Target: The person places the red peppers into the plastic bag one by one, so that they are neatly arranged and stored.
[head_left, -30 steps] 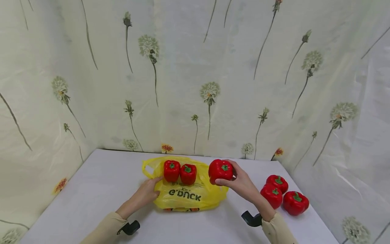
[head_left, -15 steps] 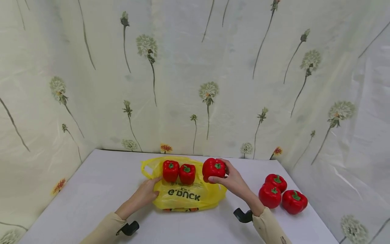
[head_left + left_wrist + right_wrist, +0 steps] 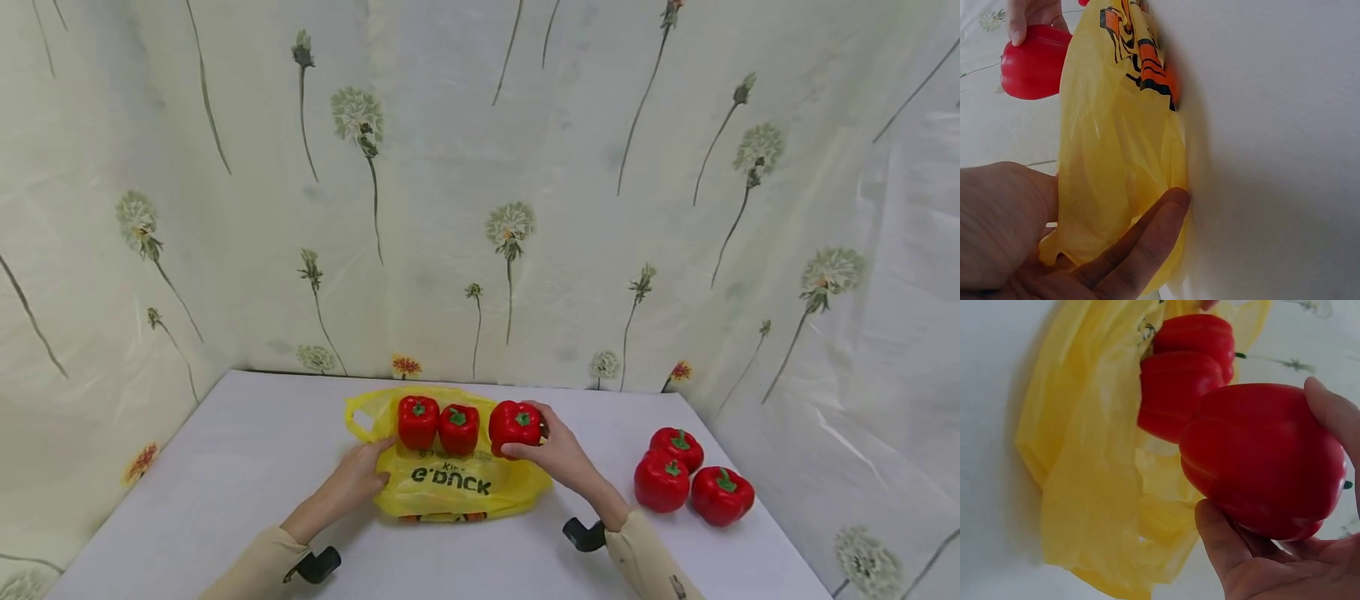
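Note:
A yellow plastic bag point(image 3: 450, 492) with dark lettering lies on the white table, its mouth toward the far side. Two red bell peppers point(image 3: 417, 422) point(image 3: 459, 429) sit side by side in its opening. My left hand point(image 3: 362, 475) grips the bag's left side, fingers point(image 3: 1141, 250) along the outside and thumb behind the plastic. A third red bell pepper point(image 3: 515, 428) is in my right hand point(image 3: 558, 454), held between thumb and fingers, stem side toward me. In the right wrist view this pepper point(image 3: 1263, 459) overlaps the nearer bagged one point(image 3: 1179, 394), over the bag's opening.
Three more red bell peppers point(image 3: 662, 482) stand grouped near the table's right edge point(image 3: 780, 533). A pale curtain point(image 3: 420, 208) printed with dandelions hangs behind and at both sides. Each wrist wears a small black camera mount point(image 3: 583, 535).
My right hand has carried its bell pepper leftward, then slightly down, over the right part of the bag's opening. The left hand keeps its hold on the bag.

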A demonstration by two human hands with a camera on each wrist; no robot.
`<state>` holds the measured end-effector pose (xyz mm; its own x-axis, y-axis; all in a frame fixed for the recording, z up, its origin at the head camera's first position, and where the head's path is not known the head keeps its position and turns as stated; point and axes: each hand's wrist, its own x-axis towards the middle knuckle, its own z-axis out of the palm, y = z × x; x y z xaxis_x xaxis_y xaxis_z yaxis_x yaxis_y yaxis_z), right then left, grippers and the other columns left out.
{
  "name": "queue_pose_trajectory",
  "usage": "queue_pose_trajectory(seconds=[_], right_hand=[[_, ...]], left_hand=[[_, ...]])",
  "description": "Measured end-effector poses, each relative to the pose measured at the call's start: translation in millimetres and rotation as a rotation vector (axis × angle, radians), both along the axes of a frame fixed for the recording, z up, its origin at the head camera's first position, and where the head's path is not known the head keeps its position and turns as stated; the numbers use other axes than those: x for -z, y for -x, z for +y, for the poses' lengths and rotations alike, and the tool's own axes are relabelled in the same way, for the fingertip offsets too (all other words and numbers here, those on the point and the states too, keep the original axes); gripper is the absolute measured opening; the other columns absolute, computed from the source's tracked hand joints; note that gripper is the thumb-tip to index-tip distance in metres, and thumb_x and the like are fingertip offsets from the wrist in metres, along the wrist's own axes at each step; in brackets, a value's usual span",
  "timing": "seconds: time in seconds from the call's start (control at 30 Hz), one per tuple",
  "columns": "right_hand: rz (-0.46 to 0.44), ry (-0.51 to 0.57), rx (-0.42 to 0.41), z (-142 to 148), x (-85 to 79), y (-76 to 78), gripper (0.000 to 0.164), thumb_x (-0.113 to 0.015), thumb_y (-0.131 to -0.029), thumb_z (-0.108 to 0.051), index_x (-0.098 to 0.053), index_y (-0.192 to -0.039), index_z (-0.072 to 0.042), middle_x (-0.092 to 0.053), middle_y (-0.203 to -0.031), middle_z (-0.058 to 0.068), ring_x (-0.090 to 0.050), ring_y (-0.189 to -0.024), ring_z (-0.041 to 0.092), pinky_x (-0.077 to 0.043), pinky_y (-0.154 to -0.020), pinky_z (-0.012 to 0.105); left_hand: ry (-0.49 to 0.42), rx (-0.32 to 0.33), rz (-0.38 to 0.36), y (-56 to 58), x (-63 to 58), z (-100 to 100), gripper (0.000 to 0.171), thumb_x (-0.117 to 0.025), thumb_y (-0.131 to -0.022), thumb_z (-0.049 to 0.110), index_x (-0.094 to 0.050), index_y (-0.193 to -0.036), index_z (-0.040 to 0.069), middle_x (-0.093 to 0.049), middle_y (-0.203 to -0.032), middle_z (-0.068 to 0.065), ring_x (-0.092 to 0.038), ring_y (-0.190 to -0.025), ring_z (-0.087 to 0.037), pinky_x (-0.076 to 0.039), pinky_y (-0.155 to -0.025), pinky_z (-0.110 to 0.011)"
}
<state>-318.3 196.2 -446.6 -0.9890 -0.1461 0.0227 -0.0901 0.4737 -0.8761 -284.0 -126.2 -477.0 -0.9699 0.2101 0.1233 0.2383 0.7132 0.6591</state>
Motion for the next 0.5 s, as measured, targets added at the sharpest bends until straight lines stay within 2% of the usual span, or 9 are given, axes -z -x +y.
queue_pose_trajectory(seconds=[0.33,0.5], right_hand=[[-0.022,-0.001,0.01,-3.0,12.9,2.6,0.09,-0.084,-0.069,-0.042,-0.037,-0.143,-0.021,-0.052,-0.137,0.008,-0.049,-0.125,0.03,-0.053,-0.091,0.043],[0.001,-0.022,0.009,-3.4,17.3,3.6,0.09,-0.083,-0.07,-0.041,-0.036,-0.143,-0.02,-0.05,-0.139,0.008,-0.049,-0.124,0.031,-0.053,-0.089,0.043]], left_hand=[[0.001,0.002,0.006,1.0,2.1,0.2,0.055,-0.066,-0.079,-0.008,-0.052,-0.131,-0.009,-0.06,-0.127,-0.025,-0.045,-0.062,-0.014,-0.038,-0.048,-0.022],[0.003,0.006,0.016,0.6,3.2,0.3,0.054,-0.066,-0.079,-0.007,-0.053,-0.13,-0.009,-0.06,-0.127,-0.025,-0.045,-0.061,-0.014,-0.038,-0.047,-0.022]])
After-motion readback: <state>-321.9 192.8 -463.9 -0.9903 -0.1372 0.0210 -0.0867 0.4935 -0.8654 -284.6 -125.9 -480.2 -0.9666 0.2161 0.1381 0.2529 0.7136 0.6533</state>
